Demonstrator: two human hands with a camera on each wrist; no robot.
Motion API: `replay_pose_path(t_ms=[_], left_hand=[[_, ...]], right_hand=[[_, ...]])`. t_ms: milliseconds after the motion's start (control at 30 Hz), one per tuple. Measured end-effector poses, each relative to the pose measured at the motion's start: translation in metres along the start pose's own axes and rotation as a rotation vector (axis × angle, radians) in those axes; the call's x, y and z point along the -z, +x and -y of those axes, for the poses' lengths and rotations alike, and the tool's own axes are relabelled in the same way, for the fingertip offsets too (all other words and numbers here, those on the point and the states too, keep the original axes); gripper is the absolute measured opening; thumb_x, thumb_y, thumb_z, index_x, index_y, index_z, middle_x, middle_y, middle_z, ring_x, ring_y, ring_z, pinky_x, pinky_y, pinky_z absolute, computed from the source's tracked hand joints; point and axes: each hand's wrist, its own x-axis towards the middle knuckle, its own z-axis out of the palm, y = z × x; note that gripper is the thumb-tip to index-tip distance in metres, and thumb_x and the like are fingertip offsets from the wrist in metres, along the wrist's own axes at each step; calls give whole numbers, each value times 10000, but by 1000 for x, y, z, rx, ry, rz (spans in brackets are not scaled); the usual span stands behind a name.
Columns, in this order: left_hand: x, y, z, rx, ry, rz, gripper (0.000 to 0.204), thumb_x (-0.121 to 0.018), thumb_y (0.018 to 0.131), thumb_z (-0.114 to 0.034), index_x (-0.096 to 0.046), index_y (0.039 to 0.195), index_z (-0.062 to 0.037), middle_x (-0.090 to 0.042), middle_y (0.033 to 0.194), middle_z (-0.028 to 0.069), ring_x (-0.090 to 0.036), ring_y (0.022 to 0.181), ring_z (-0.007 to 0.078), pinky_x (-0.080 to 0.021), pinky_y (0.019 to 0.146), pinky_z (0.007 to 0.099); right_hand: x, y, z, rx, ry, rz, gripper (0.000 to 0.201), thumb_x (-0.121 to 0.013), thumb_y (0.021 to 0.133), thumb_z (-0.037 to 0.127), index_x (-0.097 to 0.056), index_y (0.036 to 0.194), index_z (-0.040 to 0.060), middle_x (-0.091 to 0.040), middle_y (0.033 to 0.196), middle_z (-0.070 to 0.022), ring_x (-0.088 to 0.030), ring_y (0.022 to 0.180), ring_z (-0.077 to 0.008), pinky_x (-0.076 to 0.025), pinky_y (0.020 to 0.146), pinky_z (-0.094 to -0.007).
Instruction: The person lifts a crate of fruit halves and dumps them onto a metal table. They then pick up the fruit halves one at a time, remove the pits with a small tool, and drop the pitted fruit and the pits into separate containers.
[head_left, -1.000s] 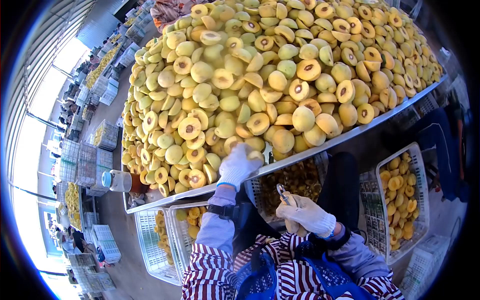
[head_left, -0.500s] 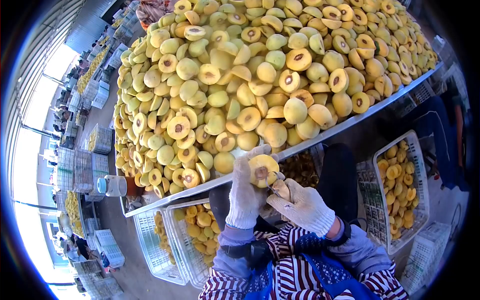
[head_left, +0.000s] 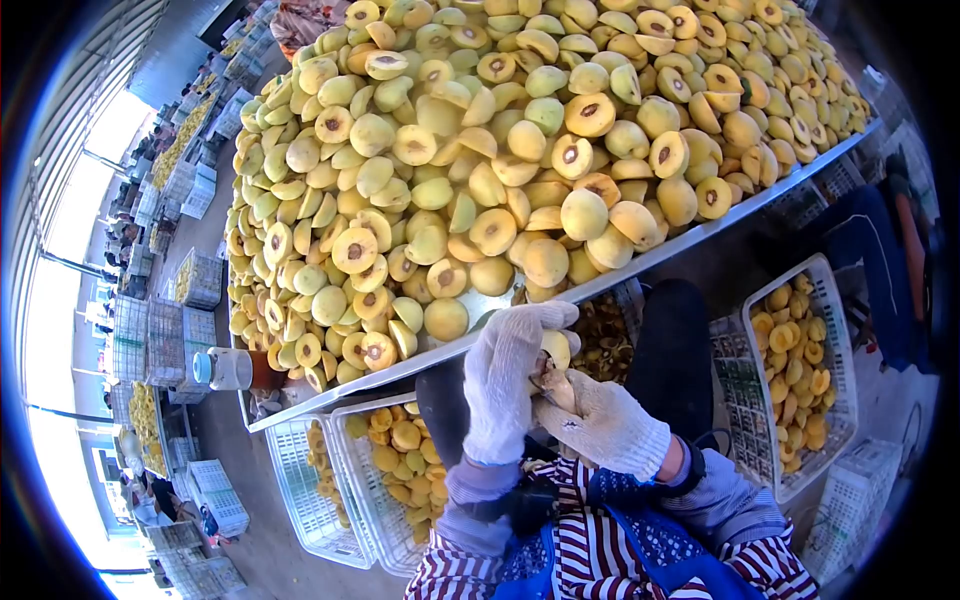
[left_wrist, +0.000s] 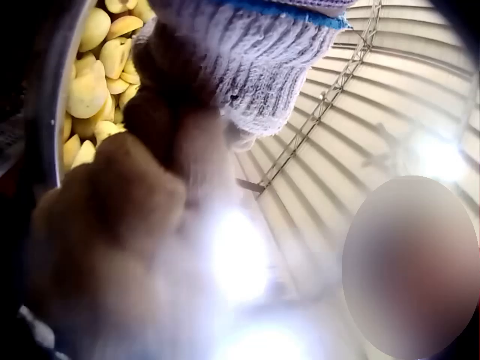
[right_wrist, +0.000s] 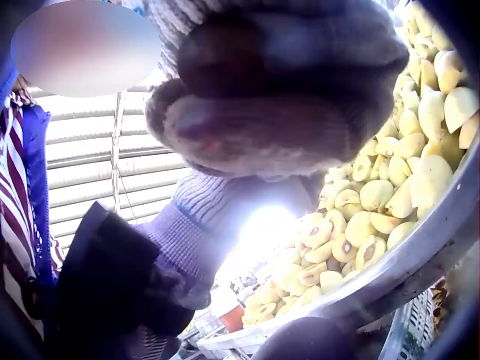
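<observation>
While both gloved hands' grip clasps it, the peach half (head_left: 556, 349) shows pale yellow.

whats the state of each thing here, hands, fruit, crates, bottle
left hand: gloved, gripping a fruit half
right hand: gloved, fingers curled against the fruit half
fruit pile: halved, heaped on the table
right crate: part full
bottle: capped, lying down

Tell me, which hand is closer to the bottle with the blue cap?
Left. The left hand is on the bottle's side, though well apart from it; the right hand sits farther away, beyond the left one.
</observation>
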Motion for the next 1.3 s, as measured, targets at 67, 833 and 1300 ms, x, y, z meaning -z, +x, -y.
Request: replay_pose_path(t_ms=[67,833,1300], left_hand=[[3,7,-1,16,119,11,413,-534,1034,-368,-653,1117,19,-704,1064,125,-674,888,158,-524,761,264],[5,9,-7,-106,284,239,504,-564,999,-461,-666,1097,22,-701,1017,153,-672,885,201,-531,794,321],[21,15,11,230,-661,16,539,-430,1041,-516,-617,1044,-11,-676,1056,157,-679,778,208,-533,543,266]], right_hand=[[6,-2,7,-24,118,90,426,-614,957,394,-542,1204,54,-671,767,-140,-666,690,-341,-522,670,-447],[12,-5,-14,-54,718,501,257,-606,984,292,-621,872,60,-585,595,-23,-470,381,-96,-343,360,-228],[20,-9,1,-123,853,750,203,-657,909,182,-621,898,-18,-530,527,-5,-457,392,-73,-339,370,-219]])
